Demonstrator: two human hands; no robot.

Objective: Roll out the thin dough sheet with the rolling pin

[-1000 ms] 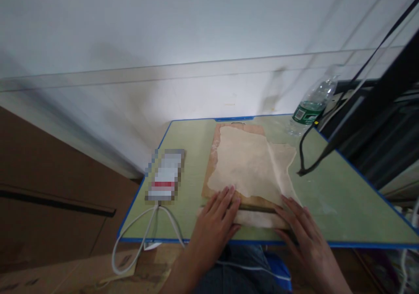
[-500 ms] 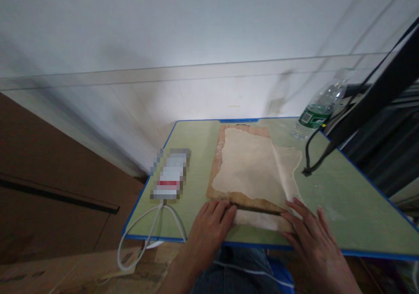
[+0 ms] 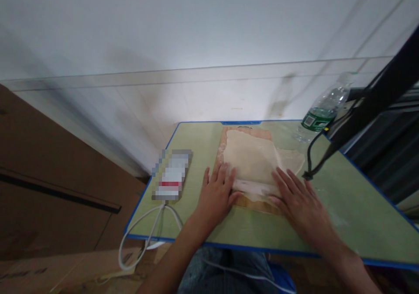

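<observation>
A thin, pale sheet of dough (image 3: pixel 250 154) with uneven edges lies over a wooden board (image 3: pixel 268 207), hanging past its right side onto the table. Across the near part of the dough lies a flour-dusted rolling pin (image 3: pixel 252 188). My left hand (image 3: pixel 216 192) is on the pin's left end, fingers stretched out and spread, thumb on the near side. On the right end rests my right hand (image 3: pixel 297 200), its fingers extended forward over the dough. Both palms hide the pin's ends. Neither hand is wrapped round it.
On the green table (image 3: pixel 196 141) with blue edging, a blurred-out phone-like device (image 3: pixel 173 174) with a white cable (image 3: pixel 122 241) lies at left. A water bottle (image 3: pixel 322 110) stands at the back right. A black strap (image 3: pixel 337 141) hangs near it. A wall (image 3: pixel 203 97) rises behind.
Both hands and the rolling pin have moved forward, from the board's near edge onto the dough. The fingers are now straighter and more spread. The view has shifted slightly.
</observation>
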